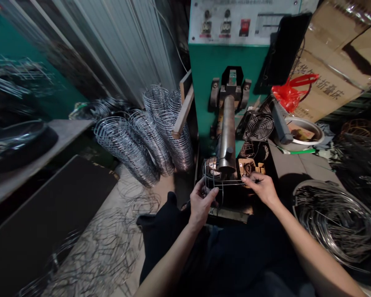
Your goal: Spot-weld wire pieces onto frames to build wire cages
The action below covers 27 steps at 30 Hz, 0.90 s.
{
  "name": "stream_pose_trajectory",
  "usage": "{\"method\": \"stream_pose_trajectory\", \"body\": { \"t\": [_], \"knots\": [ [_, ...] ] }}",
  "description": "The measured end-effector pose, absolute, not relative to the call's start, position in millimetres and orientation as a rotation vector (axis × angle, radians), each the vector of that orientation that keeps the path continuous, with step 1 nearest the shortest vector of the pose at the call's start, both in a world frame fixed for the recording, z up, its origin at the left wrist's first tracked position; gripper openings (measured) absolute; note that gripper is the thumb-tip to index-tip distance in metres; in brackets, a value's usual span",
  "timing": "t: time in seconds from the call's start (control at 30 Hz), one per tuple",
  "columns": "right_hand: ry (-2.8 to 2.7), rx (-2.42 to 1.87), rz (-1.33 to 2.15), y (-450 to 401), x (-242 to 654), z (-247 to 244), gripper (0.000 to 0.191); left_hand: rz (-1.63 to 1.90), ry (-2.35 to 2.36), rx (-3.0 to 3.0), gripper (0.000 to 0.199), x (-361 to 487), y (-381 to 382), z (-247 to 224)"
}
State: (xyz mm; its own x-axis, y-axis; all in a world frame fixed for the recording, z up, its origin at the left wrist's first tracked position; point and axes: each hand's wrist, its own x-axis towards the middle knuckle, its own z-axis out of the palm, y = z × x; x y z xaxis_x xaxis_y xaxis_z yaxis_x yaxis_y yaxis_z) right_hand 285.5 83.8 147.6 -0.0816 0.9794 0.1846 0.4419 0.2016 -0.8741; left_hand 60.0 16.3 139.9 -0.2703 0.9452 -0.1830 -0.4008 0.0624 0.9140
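Below the round metal arm point(228, 136) of a green machine point(204, 66), a small wire frame point(221, 184) is held between both hands. My left hand point(203, 201) is closed on its left side, thumb and fingers around the wires. At the other end, my right hand point(259, 185) pinches straight wire ends between thumb and fingers, just right of the arm's lower tip. Part of the frame rises to the left of the arm. The wires are thin, so their exact shape is hard to make out.
Stacks of wire rings point(126, 150) stand left of the machine beside a wooden bar point(183, 113). Loose wire pieces point(102, 243) cover the floor at lower left. On the right are a round tub of wires point(336, 222), a bowl point(318, 133) and a cardboard box point(336, 62).
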Motion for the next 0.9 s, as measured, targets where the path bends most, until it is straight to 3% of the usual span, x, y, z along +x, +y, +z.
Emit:
{"method": "stream_pose_trajectory", "body": {
  "t": [0.9],
  "knots": [
    [-1.693,-1.403,0.77,83.0,282.3,153.9,0.055,1.434,1.169,0.72,0.067,54.2,20.5,140.6]
  ]
}}
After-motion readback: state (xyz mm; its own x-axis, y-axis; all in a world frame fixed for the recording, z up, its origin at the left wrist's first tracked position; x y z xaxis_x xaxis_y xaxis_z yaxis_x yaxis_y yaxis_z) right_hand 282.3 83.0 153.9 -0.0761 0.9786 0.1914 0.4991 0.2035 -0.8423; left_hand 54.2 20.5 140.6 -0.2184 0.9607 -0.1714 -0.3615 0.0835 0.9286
